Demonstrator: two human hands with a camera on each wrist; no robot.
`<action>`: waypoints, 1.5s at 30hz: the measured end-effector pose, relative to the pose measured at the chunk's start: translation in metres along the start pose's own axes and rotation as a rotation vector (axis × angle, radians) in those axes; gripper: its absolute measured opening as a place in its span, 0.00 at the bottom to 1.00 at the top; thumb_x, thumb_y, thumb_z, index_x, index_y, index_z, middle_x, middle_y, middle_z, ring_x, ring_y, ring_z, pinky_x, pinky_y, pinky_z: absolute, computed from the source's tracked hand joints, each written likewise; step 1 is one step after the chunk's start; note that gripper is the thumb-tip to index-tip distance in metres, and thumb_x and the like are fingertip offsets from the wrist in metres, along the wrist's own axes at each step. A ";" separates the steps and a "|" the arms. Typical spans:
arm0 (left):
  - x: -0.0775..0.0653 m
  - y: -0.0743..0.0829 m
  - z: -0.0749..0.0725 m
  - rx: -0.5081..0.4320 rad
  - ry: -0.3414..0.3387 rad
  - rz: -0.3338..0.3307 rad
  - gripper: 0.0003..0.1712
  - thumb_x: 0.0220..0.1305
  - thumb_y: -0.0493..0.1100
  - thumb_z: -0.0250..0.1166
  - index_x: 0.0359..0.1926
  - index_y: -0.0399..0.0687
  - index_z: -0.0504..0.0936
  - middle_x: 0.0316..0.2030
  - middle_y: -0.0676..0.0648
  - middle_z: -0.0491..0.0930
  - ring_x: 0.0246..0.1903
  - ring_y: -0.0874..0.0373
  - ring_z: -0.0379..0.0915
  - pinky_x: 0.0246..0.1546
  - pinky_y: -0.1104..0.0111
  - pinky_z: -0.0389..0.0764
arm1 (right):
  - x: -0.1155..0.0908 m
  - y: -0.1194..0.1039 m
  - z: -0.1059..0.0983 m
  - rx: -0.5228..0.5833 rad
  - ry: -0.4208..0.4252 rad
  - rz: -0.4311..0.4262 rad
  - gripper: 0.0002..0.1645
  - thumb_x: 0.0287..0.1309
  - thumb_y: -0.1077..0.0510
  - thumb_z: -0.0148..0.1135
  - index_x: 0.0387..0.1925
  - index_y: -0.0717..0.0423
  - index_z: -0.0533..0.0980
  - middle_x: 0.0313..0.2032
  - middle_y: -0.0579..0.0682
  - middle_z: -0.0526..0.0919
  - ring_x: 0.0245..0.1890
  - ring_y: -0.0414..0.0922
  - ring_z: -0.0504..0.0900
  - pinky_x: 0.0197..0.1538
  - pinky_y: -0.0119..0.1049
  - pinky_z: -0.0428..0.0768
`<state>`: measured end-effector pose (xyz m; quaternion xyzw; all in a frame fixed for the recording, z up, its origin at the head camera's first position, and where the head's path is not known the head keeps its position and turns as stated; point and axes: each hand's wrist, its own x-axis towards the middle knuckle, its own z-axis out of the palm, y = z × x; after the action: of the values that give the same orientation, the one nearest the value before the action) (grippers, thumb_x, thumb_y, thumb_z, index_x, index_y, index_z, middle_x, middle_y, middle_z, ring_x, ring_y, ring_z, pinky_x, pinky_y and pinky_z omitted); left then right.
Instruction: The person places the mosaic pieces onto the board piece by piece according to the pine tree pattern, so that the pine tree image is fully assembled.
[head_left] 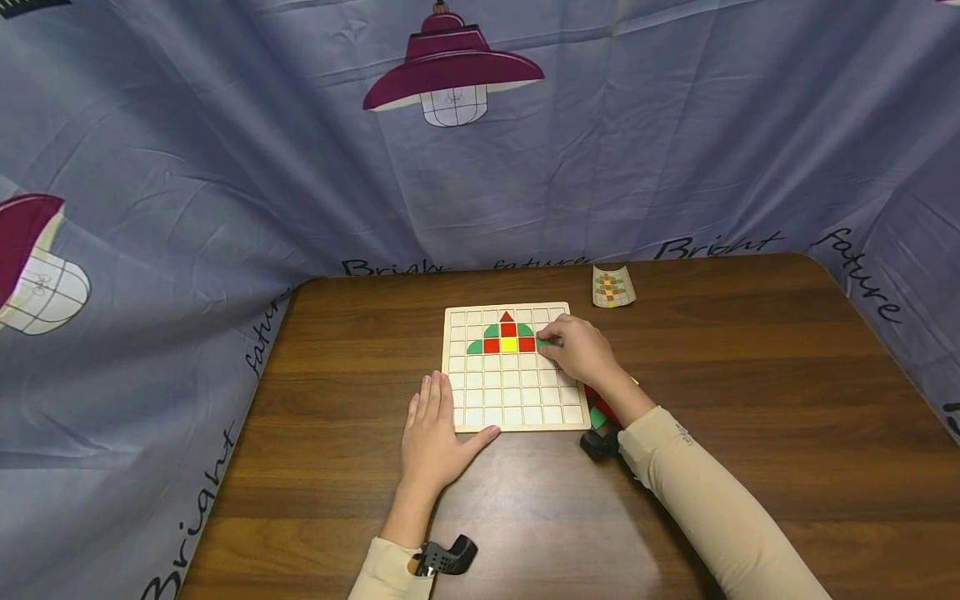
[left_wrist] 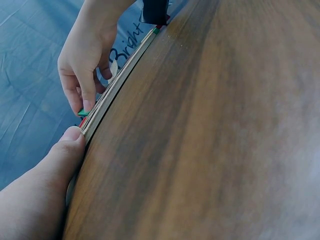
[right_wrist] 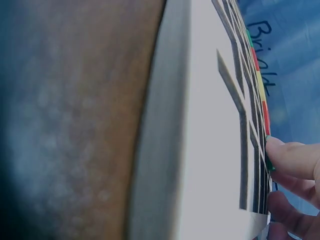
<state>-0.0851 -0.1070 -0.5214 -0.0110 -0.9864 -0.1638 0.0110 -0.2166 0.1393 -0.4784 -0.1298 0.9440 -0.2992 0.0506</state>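
Observation:
A pale square grid board (head_left: 502, 396) lies on the table. In its upper rows sit a red triangle (head_left: 507, 317), several red squares, a yellow square (head_left: 509, 345) and green quarter-round tiles (head_left: 475, 347). My right hand (head_left: 581, 346) pinches a green tile (head_left: 543, 342) between thumb and fingers at the right end of the coloured row; the fingers partly cover the tile. My left hand (head_left: 435, 433) rests at the board's near left corner, fingers straight along the left edge, thumb at the front edge. The left wrist view shows that thumb (left_wrist: 65, 150) touching the board's edge.
Loose red and green pieces (head_left: 597, 417) lie right of the board, partly hidden under my right forearm. A curled pattern card (head_left: 612, 287) with a similar coloured design lies behind the board's right side. Blue printed cloth (head_left: 600, 167) hangs around the wooden table (head_left: 360, 358).

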 end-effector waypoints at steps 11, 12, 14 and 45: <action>0.000 0.000 -0.001 -0.004 -0.006 -0.006 0.71 0.51 0.87 0.48 0.78 0.40 0.45 0.79 0.42 0.44 0.79 0.51 0.36 0.79 0.55 0.45 | 0.001 -0.001 0.000 0.002 -0.003 0.017 0.15 0.60 0.52 0.69 0.48 0.50 0.86 0.47 0.48 0.84 0.46 0.49 0.82 0.46 0.47 0.80; 0.000 0.000 -0.001 -0.003 -0.007 -0.005 0.71 0.51 0.87 0.47 0.78 0.40 0.45 0.79 0.42 0.44 0.79 0.51 0.36 0.79 0.55 0.44 | 0.001 -0.001 0.000 0.000 -0.004 0.018 0.15 0.60 0.52 0.69 0.48 0.50 0.86 0.47 0.48 0.84 0.46 0.49 0.82 0.46 0.48 0.80; 0.000 0.000 -0.001 -0.002 -0.008 -0.004 0.71 0.51 0.87 0.47 0.78 0.40 0.45 0.79 0.42 0.44 0.79 0.51 0.36 0.79 0.56 0.44 | 0.001 -0.001 0.000 -0.003 -0.005 0.022 0.15 0.60 0.52 0.69 0.48 0.50 0.86 0.47 0.48 0.84 0.47 0.50 0.82 0.46 0.48 0.80; -0.001 0.001 -0.001 -0.004 0.000 -0.001 0.70 0.52 0.87 0.48 0.78 0.39 0.46 0.79 0.42 0.45 0.79 0.50 0.36 0.79 0.55 0.45 | -0.024 0.005 -0.024 0.022 0.070 -0.025 0.18 0.62 0.49 0.67 0.51 0.52 0.84 0.44 0.49 0.84 0.37 0.47 0.79 0.35 0.40 0.77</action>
<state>-0.0841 -0.1062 -0.5197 -0.0107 -0.9860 -0.1659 0.0110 -0.1988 0.1633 -0.4614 -0.1303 0.9401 -0.3146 0.0154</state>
